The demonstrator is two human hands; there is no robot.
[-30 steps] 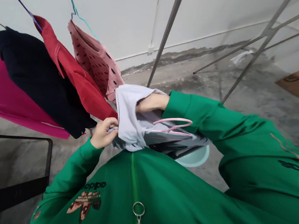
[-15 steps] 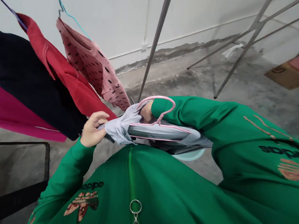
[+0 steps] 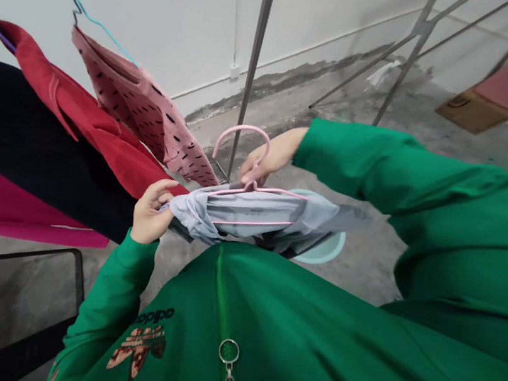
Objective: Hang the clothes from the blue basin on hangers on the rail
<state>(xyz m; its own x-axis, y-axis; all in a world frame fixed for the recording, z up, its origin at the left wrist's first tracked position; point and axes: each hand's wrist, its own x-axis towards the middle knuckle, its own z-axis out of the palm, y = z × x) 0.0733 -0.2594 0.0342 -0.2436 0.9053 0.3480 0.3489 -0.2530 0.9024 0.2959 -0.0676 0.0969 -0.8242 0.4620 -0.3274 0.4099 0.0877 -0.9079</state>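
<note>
A pink clothes hanger [image 3: 245, 128] sits in the neck opening of a light grey-blue shirt [image 3: 261, 207], held in front of my chest. My left hand [image 3: 153, 210] is closed on the bunched shirt fabric at its left end, with the thumb over the cloth. Behind the hanger's hook, my right hand [image 3: 271, 155] has its fingers curled down at the hanger's neck, close to the shirt's far edge. The fingertips are partly hidden there. The shirt's darker right part hangs over a pale teal basin [image 3: 326, 249].
On the left hang a pink patterned garment [image 3: 138, 103], a red one [image 3: 87, 124], a dark navy one [image 3: 28, 131] and a magenta one [image 3: 4, 198]. A metal pole [image 3: 257, 44] stands ahead. Rack legs [image 3: 410, 55] and a cardboard box [image 3: 478, 112] are at right.
My right hand has come out from the shirt's left shoulder area and moved to the hanger's neck. Hanger and shirt have shifted slightly left in view; my left hand keeps its hold.
</note>
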